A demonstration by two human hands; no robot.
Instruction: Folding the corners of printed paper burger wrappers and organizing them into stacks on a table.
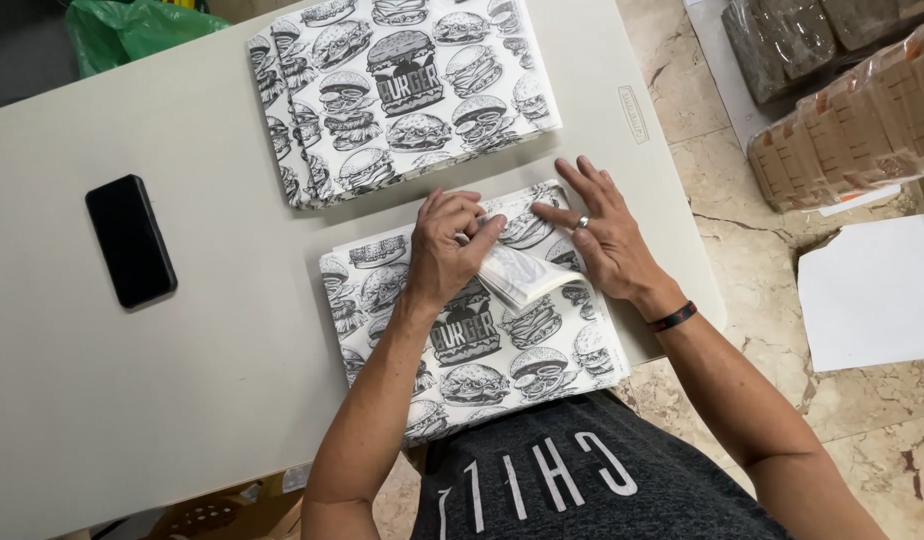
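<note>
— Where is the sheet against the hands?

— From my remote seat I see the top sheet [522, 275] of the near stack [482, 340] curled up at its far edge, its plain white underside showing. The left hand [447, 245] sits right on that curl; the right hand [607, 235] lies just beside it, toward the phone-less end of the table [182, 380].

— And the grip?

— My left fingers [482, 232] are drawn together, thumb against fingertips, pinching the lifted edge. The right hand is spread flat, palm down, pressing the stack beside the fold; a ring shows on one finger, a dark band [672, 317] on the wrist.

— What else lies around the near stack?

— A second stack [402, 90] of the same burger-printed paper lies beyond it, a strip of bare table between them. A black phone [130, 240] rests face up well apart, on the left-hand side. A green bag [132, 28] pokes in past the far corner. Off the table, beyond the right hand, wrapped brown bundles [852, 120] and a white sheet [872, 290] lie on the stone floor [742, 230]. Nothing sits between the hands and the paper.
</note>
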